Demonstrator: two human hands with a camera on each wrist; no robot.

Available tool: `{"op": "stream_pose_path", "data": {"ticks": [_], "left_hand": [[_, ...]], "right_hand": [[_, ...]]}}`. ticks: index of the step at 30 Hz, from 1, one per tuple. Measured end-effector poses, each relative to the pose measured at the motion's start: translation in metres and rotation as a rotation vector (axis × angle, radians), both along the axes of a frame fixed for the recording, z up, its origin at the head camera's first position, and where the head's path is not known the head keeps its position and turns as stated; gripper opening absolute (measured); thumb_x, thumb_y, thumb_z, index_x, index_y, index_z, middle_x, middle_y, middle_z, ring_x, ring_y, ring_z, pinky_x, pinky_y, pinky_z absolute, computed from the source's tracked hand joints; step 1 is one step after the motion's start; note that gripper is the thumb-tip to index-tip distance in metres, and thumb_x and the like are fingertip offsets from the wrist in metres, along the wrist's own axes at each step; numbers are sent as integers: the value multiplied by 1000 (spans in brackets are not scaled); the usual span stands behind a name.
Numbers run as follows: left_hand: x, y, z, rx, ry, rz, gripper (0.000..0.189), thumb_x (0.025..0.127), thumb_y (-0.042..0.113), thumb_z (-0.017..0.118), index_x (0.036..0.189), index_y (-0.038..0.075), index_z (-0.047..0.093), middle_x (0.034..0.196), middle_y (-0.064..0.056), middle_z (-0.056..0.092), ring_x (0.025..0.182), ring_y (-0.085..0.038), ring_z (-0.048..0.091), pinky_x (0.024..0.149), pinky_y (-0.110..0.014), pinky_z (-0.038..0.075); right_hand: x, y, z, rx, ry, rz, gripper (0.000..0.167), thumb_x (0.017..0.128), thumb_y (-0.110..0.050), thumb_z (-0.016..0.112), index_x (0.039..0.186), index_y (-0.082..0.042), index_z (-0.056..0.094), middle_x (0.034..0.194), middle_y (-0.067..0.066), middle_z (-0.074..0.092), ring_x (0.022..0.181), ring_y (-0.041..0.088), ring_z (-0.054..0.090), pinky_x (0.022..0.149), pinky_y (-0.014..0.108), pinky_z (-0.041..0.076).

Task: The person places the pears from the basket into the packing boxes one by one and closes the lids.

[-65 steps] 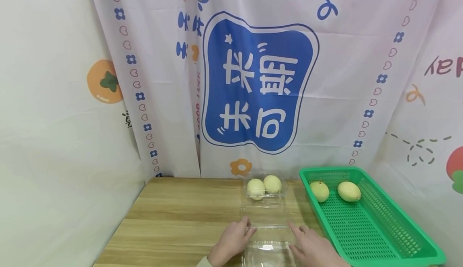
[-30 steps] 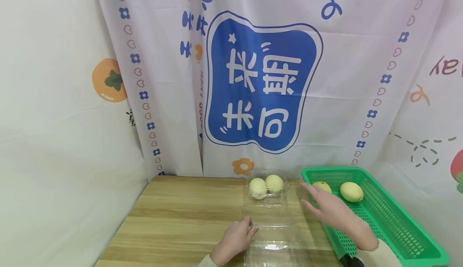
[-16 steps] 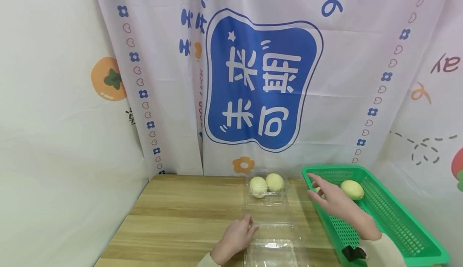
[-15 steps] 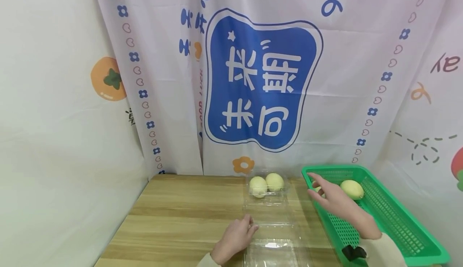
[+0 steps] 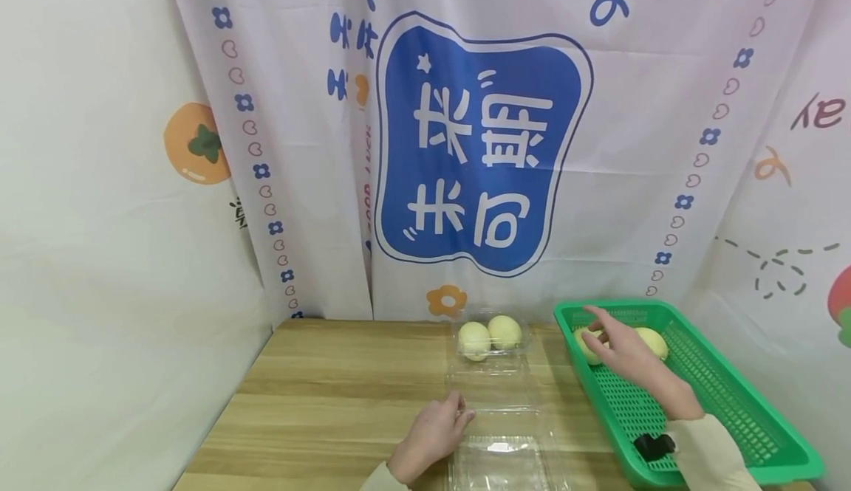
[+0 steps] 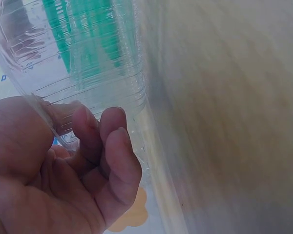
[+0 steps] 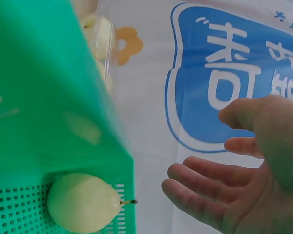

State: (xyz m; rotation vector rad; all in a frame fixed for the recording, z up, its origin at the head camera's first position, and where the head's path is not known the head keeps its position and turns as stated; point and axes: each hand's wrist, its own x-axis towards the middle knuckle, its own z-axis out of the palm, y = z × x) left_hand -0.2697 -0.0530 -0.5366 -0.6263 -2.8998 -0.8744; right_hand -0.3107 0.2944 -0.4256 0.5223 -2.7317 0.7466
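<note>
In the head view my left hand [image 5: 431, 432] pinches the left edge of an open clear plastic clamshell box [image 5: 499, 469] lying on the wooden table. The left wrist view shows the thumb and curled fingers [image 6: 118, 158] at the rim of that box [image 6: 100, 92]. My right hand [image 5: 621, 351] hovers over the far end of a green basket [image 5: 787, 450], fingers spread and holding nothing. Two pale yellow pears sit below it: the left pear [image 5: 583, 345] is partly hidden, the right pear [image 5: 654, 341] too. One pear [image 7: 83, 204] shows its stem in the right wrist view.
Behind the open box stands another clear plastic box [image 5: 459, 351] with two pears [image 5: 475, 341] inside. The basket's raised rim borders the right side of the table [image 5: 319, 402]. A printed cloth [image 5: 319, 255] hangs at the back.
My right hand has left the box edge, moved right over the basket and drifted farther in above the pears. The left hand stays at the box.
</note>
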Motion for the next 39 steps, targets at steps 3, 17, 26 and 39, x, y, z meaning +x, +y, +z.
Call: {"op": "stream_pose_path", "data": {"ticks": [3, 17, 26, 39], "left_hand": [[1, 0, 1, 1, 0, 4, 24, 98, 34, 57, 101, 10, 58, 60, 9, 45, 48, -4, 39, 45, -19, 37], [4, 0, -2, 18, 1, -7, 22, 98, 32, 57, 101, 10, 58, 60, 9, 44, 48, -4, 39, 45, -19, 36], [3, -1, -3, 16, -9, 4, 23, 98, 33, 57, 101, 10, 57, 60, 9, 45, 48, -4, 39, 44, -19, 36], [4, 0, 2, 8, 35, 3, 20, 98, 31, 59, 100, 11, 57, 61, 10, 46, 49, -3, 39, 45, -19, 36]], "right_hand": [[-5, 6, -4, -13, 0, -21, 54, 102, -25, 54, 145, 2, 37, 113, 22, 65, 94, 32, 68, 71, 42, 58], [-29, 27, -14, -19, -71, -59, 57, 101, -25, 53, 145, 5, 33, 112, 23, 65, 98, 38, 68, 74, 47, 59], [-53, 40, -23, 93, -42, -86, 55, 98, -20, 56, 140, 11, 38, 120, 35, 59, 105, 48, 60, 83, 58, 53], [-66, 65, -30, 166, -45, -110, 54, 97, -16, 55, 138, 15, 37, 127, 42, 51, 112, 58, 52, 90, 66, 47]]}}
